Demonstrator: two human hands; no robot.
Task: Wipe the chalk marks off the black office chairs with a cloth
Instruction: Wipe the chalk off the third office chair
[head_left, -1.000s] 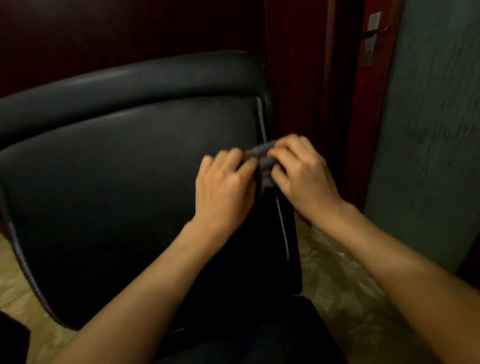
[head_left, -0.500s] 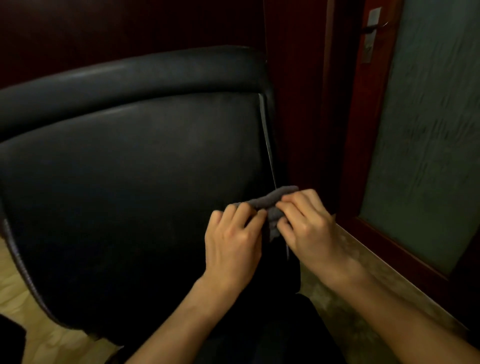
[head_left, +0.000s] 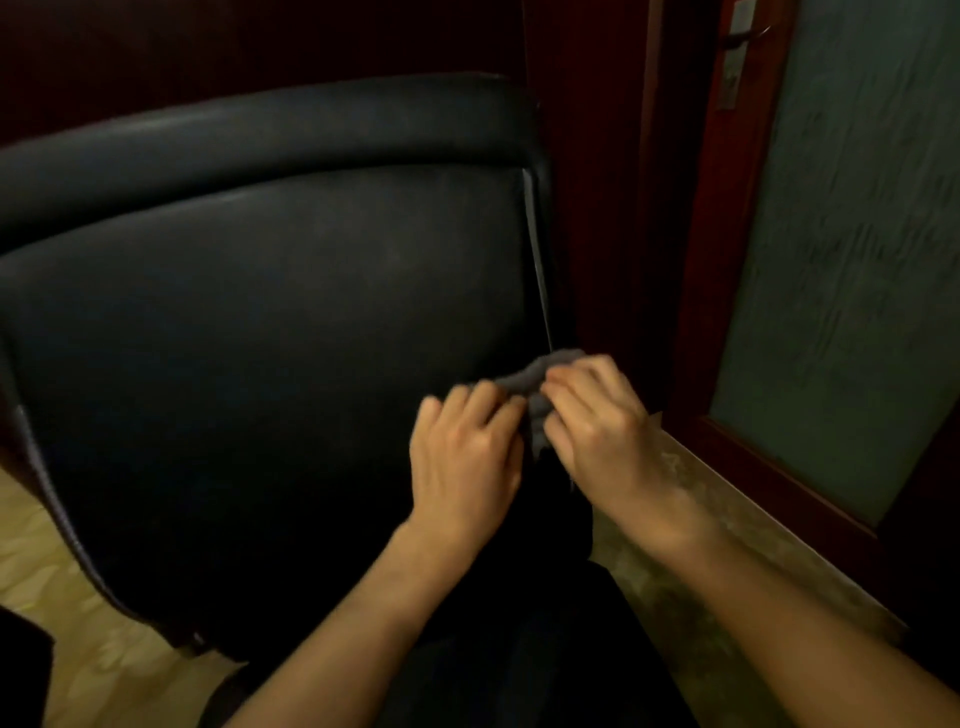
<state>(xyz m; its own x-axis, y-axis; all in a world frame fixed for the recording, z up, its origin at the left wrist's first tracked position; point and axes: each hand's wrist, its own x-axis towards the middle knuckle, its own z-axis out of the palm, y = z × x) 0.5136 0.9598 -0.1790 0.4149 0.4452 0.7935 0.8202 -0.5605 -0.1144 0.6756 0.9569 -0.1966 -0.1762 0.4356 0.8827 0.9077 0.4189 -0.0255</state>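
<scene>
hands (head_left: 530, 447) gripping grey cloth (head_left: 524, 382), chair (head_left: 260, 338) edge

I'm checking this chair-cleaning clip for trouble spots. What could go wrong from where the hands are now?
Both hands, left hand and right hand, bunch the small grey cloth at the right edge of the black leather chair back. So wadded, it may smear rather than lift chalk. The pale streak along that edge above could be missed. In this dim light, faint marks may go unseen.
</scene>
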